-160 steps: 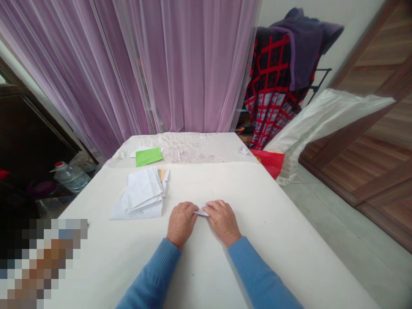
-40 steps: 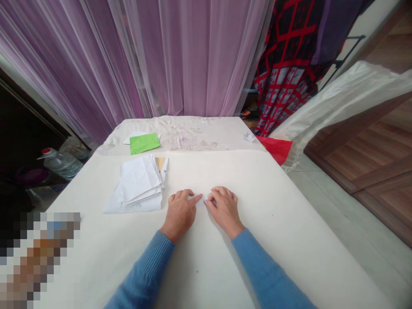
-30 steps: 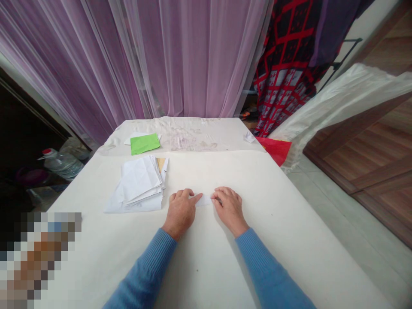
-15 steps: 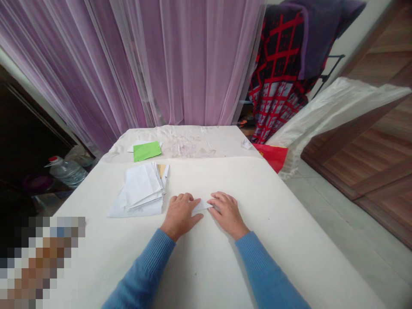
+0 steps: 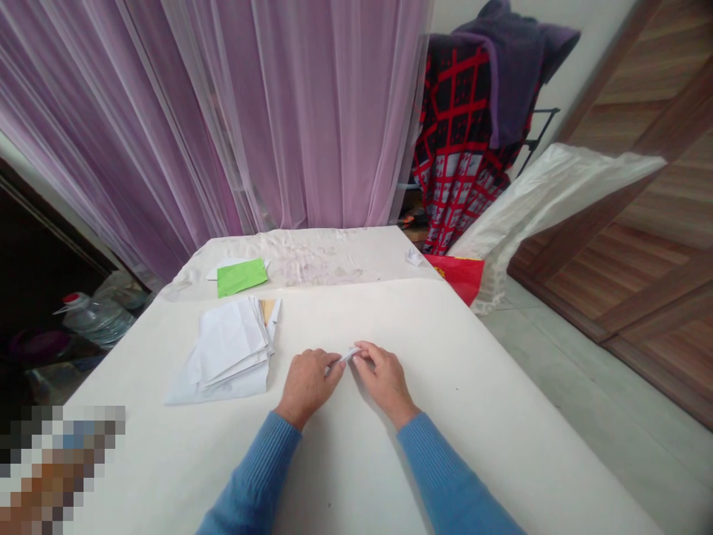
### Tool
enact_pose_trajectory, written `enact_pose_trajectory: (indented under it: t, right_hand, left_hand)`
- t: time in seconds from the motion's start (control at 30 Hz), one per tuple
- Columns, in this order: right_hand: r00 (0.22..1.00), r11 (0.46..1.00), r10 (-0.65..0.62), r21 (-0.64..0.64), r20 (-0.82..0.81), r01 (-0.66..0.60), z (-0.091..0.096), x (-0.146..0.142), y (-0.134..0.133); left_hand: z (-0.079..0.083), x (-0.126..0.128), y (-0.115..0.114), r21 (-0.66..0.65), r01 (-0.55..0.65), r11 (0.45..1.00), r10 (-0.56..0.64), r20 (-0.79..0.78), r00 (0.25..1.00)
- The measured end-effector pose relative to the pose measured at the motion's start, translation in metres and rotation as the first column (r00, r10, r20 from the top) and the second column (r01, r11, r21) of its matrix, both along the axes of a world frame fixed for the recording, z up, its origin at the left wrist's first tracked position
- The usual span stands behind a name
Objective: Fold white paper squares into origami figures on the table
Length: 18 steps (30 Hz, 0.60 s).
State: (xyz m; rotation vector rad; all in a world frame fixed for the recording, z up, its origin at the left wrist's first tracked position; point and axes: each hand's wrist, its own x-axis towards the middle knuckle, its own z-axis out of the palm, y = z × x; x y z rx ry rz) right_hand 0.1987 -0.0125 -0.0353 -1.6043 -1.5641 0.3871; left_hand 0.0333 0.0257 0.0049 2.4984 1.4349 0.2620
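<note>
Between my two hands is a small folded piece of white paper (image 5: 349,355), held just above the white-covered table (image 5: 368,453) and seen nearly edge-on. My left hand (image 5: 310,381) pinches its left end between thumb and fingers. At the other end, my right hand (image 5: 383,377) grips it with thumb and fingertips. The fingers partly hide the paper, so its full shape does not show. Left of my left hand lies a stack of white paper sheets (image 5: 231,342), with a yellowish piece (image 5: 268,312) showing at its right edge.
A green paper (image 5: 242,277) lies on a white sheet behind the stack. A small crumpled white paper (image 5: 414,257) sits near the far right corner. A red bag (image 5: 460,279) hangs by the right edge. A large plastic bottle (image 5: 97,319) stands left of the table.
The folded paper lay flat before; now it is tilted up, its edge towards me. My right fingers have closed on its end. The whole view has shifted slightly.
</note>
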Motion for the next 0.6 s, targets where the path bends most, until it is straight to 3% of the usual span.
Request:
enact_pose_trajectory:
  t: [0.2,0.6]
  right_hand:
    - [0.987,0.998,0.037,-0.035,-0.159,-0.043,0.0049,-0.0021,0.0059]
    - [1.0,0.997,0.021,-0.071,0.01,-0.021,0.0081,-0.0093,0.0073]
  left_hand:
    - [-0.0043,0.0014,0.0018,-0.033,0.025,0.999,-0.023,0.057,0.998]
    - [-0.0025,-0.0011,0.0037,-0.073,0.031,0.997,-0.025,0.086,0.996]
